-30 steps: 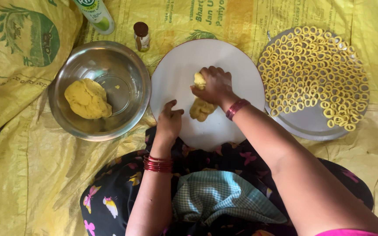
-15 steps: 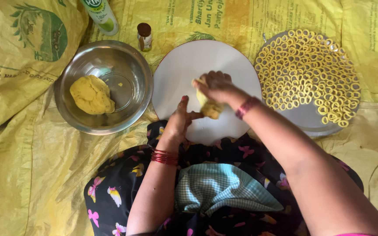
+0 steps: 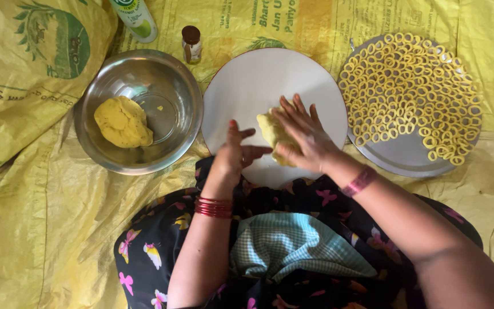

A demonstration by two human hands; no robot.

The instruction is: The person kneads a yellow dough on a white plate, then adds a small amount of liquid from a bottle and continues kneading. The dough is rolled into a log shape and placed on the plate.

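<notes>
Your right hand (image 3: 304, 134) lies flat, fingers spread, pressing the yellow dough piece (image 3: 274, 133) on the white round board (image 3: 258, 80); your left hand (image 3: 236, 151) rests loosely curled beside it, holding nothing. You're rolling (it seems); next calls for even pressure.

Red bangles (image 3: 213, 207) ringed the left wrist, a pink band (image 3: 359, 182) the right. The black dress (image 3: 161, 252) bore pink butterflies. A checked green cloth (image 3: 293, 246) covered the lap.
</notes>
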